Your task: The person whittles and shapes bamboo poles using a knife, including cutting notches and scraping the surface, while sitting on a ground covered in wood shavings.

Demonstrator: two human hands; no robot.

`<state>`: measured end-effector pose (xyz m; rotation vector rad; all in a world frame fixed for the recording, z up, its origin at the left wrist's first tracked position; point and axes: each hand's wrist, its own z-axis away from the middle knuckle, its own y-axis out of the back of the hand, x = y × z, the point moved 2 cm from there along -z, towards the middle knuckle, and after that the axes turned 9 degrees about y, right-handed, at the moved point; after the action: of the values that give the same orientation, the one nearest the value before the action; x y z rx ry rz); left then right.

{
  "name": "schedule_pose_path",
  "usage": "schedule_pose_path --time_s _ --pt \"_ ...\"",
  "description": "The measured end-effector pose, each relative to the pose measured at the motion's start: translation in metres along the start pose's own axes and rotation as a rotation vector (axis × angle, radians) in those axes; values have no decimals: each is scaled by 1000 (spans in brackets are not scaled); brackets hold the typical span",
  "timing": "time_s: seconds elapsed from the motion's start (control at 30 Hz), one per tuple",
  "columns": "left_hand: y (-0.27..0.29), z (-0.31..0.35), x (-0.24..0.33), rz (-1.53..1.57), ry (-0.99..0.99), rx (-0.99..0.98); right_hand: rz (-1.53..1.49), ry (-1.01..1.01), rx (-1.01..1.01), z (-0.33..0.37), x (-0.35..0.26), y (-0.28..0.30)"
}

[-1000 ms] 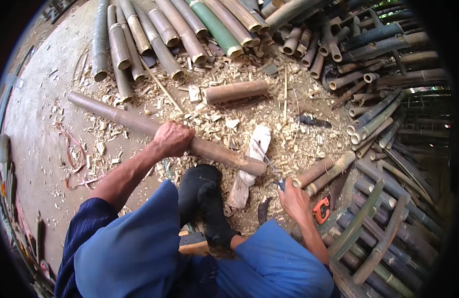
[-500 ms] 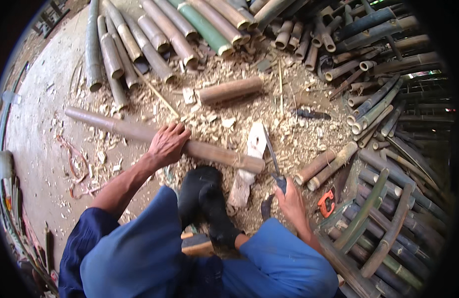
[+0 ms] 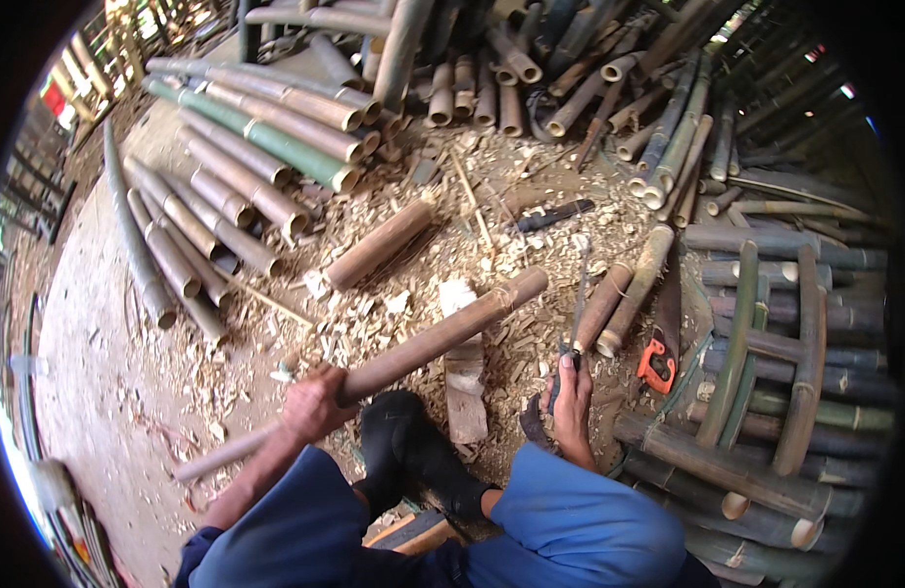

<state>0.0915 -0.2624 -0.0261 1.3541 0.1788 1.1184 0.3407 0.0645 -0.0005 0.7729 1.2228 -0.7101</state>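
Observation:
My left hand (image 3: 315, 400) is wrapped around a long brown bamboo pole (image 3: 428, 341). The pole slants up to the right, its far end over a pale, chipped wooden block (image 3: 465, 387). In my right hand (image 3: 571, 404) is a long, thin-bladed knife (image 3: 581, 306), blade pointing away from me and apart from the pole. A dark curved piece (image 3: 534, 421) shows beside that hand; whether it belongs to the knife's handle I cannot tell. Just left of the block are my feet in black socks (image 3: 398, 441).
Wood chips cover the ground around a short bamboo length (image 3: 382, 245). Cut bamboo poles (image 3: 256, 147) lie at the far left. An orange-handled saw (image 3: 658, 365) and two bamboo pieces (image 3: 636, 289) lie right of the knife. Bamboo frames (image 3: 756, 343) are stacked at the right.
The pole has swung round in my left hand: its right end is now farther away, its left end nearer me. The knife stays in my right hand, and the view has turned.

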Motion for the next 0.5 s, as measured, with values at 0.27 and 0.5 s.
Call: schedule_pose_path --time_s 0.27,0.5 --pt "-57 6 33 106 163 62 814 379 -517 -6 12 -35" --pt "-50 -1 38 74 146 26 667 285 -129 -107 29 -14"
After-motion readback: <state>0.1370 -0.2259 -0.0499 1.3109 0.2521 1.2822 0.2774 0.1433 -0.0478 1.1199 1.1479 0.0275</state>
